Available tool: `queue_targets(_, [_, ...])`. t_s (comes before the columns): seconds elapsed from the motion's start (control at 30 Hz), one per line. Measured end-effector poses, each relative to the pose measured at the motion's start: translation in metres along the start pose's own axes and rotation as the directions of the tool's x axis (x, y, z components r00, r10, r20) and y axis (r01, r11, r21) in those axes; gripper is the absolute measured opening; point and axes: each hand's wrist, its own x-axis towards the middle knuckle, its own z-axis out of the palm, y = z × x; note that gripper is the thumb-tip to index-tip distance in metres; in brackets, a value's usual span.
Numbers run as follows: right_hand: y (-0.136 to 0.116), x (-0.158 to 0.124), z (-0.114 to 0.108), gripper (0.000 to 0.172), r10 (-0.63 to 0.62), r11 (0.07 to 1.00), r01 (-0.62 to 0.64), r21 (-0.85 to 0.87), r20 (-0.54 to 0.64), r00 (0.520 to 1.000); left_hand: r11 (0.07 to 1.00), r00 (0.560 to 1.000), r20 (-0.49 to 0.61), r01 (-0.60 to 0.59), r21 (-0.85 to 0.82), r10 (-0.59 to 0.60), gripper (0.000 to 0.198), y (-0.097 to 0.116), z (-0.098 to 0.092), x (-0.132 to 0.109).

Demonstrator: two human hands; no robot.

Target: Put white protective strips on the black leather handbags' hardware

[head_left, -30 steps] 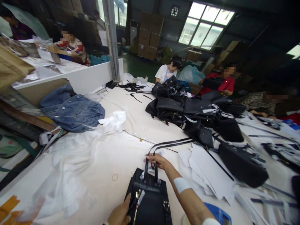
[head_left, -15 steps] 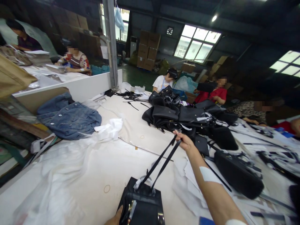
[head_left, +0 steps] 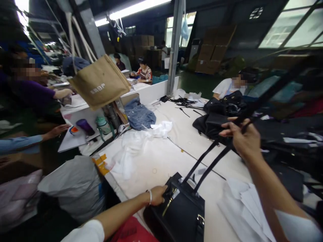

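Note:
A black handbag (head_left: 182, 211) lies at the near edge of the white table (head_left: 156, 158). My left hand (head_left: 158, 195) grips the bag's top left corner by the gold zipper. My right hand (head_left: 242, 137) is raised above the table with its fingers closed round the bag's long black strap (head_left: 207, 165), which runs taut from the bag up through my fist and on to the upper right.
A pile of black bags (head_left: 222, 112) lies behind my right hand. White paper sheets (head_left: 243, 208) lie at the right, crumpled white plastic (head_left: 133, 151) and a denim jacket (head_left: 140, 116) at the left. A tan tote (head_left: 101, 82) hangs at the left. Several people sit around the tables.
My right hand has drawn the strap higher and to the right, pulling it taut. My left hand moved up onto the bag's corner. My head has turned left.

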Motion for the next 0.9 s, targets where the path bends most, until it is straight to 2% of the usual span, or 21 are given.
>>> queue_targets(0.07, [-0.01,-0.027,0.038,0.026,-0.072,0.989,0.091,-0.12,0.158,0.985,1.0,1.0,0.01,0.008,0.001,-0.008,0.056,0.003,0.003,0.007])
queue_targets(0.17, [-0.009,-0.067,0.092,0.034,-0.159,0.891,0.3,-0.34,0.385,0.909,1.0,1.0,0.021,-0.001,-0.023,0.001,0.052,0.004,0.007,0.016])
queue_targets(0.27, [0.003,-0.109,0.138,0.045,-0.029,0.772,0.391,-0.501,0.587,0.809,0.994,1.0,0.012,-0.012,-0.105,0.013,0.046,-0.008,0.006,0.014])
queue_targets(0.33, [0.011,-0.136,0.163,0.047,0.079,0.728,0.416,-0.545,0.669,0.739,0.979,1.0,-0.003,0.011,-0.205,-0.012,0.045,-0.026,0.004,0.003])
queue_targets(0.4, [0.017,-0.157,0.182,0.047,0.151,0.718,0.428,-0.548,0.724,0.674,0.948,0.996,-0.012,0.075,-0.308,-0.083,0.054,-0.051,0.0,-0.015])
queue_targets(0.5, [0.02,-0.175,0.202,0.048,0.19,0.737,0.421,-0.529,0.76,0.622,0.898,0.975,-0.004,0.202,-0.392,-0.221,0.063,-0.096,-0.011,-0.052])
queue_targets(0.6, [0.019,-0.18,0.216,0.05,0.147,0.768,0.41,-0.492,0.759,0.634,0.867,0.949,-0.023,0.278,-0.414,-0.315,0.056,-0.137,-0.035,-0.087])
queue_targets(0.67, [0.021,-0.183,0.225,0.05,0.099,0.782,0.416,-0.464,0.752,0.652,0.863,0.931,-0.075,0.298,-0.408,-0.357,0.049,-0.157,-0.06,-0.101])
queue_targets(0.73, [0.029,-0.188,0.232,0.049,0.08,0.785,0.428,-0.448,0.759,0.646,0.875,0.909,-0.16,0.304,-0.377,-0.384,0.043,-0.171,-0.089,-0.108])
queue_targets(0.8, [0.042,-0.198,0.238,0.048,0.126,0.766,0.437,-0.47,0.778,0.615,0.903,0.887,-0.263,0.293,-0.313,-0.379,0.036,-0.18,-0.118,-0.107])
queue_targets(0.9, [0.062,-0.214,0.245,0.045,0.313,0.702,0.4,-0.589,0.76,0.57,0.957,0.878,-0.384,0.238,-0.165,-0.285,0.03,-0.183,-0.154,-0.096])
